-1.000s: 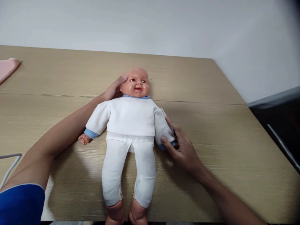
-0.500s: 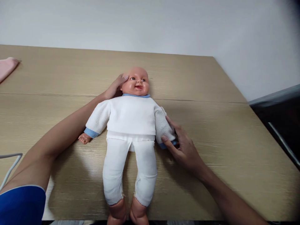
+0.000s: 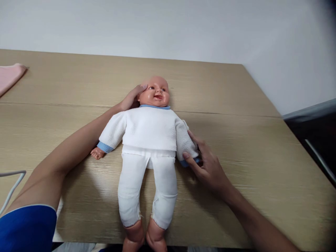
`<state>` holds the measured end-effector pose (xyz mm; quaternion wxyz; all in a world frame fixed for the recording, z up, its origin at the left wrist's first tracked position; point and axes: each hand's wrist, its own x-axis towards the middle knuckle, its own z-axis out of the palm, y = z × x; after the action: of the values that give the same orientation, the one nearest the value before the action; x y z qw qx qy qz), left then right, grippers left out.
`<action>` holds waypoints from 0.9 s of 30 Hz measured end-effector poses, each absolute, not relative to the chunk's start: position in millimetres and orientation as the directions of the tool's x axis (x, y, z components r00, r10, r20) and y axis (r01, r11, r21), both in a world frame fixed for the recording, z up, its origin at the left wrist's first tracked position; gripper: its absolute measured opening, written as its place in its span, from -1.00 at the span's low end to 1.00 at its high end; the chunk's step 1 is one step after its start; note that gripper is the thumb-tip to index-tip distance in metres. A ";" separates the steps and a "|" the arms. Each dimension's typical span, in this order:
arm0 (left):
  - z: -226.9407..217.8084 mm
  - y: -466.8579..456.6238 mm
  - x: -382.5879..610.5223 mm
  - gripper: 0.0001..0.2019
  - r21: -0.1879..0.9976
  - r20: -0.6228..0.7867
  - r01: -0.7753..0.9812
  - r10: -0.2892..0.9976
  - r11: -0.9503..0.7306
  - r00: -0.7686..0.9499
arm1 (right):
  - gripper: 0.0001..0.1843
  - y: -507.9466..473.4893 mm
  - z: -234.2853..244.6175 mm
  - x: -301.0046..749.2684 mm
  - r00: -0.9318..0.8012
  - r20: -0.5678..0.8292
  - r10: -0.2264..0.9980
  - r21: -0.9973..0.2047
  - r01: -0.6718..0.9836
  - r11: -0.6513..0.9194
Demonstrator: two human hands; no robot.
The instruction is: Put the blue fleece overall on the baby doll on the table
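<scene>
A baby doll (image 3: pixel 149 133) in a white top with blue cuffs and white trousers lies on its back on the wooden table (image 3: pixel 236 115), feet at the near edge. My left hand (image 3: pixel 131 99) cups the side of the doll's head, fingers curved against it. My right hand (image 3: pixel 207 164) pinches the blue cuff of the doll's sleeve at its hip, thumb and fingers closed on the fabric; the doll's hand there is hidden.
A pink cloth (image 3: pixel 10 77) lies at the table's far left. A white wire hanger (image 3: pixel 12 185) pokes in at the left edge. A dark surface (image 3: pixel 315 136) stands beyond the table's right side. A white wall runs behind.
Both hands keep their hold on the doll. The view has shifted slightly, so the doll appears a little further right and lower.
</scene>
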<state>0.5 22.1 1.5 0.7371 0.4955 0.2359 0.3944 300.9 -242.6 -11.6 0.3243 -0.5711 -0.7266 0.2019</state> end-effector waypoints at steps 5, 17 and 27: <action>1.4 23.1 1.0 -0.42 0.931 0.037 -0.316 0.815 0.181 0.578 | -0.24 -241.9 -12.0 301.3 -0.137 0.244 0.960 -0.670 0.692 0.268; 4.3 39.1 -19.9 -0.36 0.992 0.077 -0.123 0.916 -0.030 0.394 | -0.19 -230.7 -30.2 308.6 -0.018 0.304 0.953 -0.750 0.612 0.251; 70.1 -46.6 -41.2 -0.60 0.890 0.412 0.170 0.906 -0.422 0.092 | -0.48 -206.2 -38.4 311.6 0.253 0.500 0.828 -0.781 0.546 0.304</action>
<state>-41.2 -46.6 70.1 0.3453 0.6532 0.4119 0.5333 311.6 -206.2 -38.4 0.5437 -0.5754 -0.5971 0.1296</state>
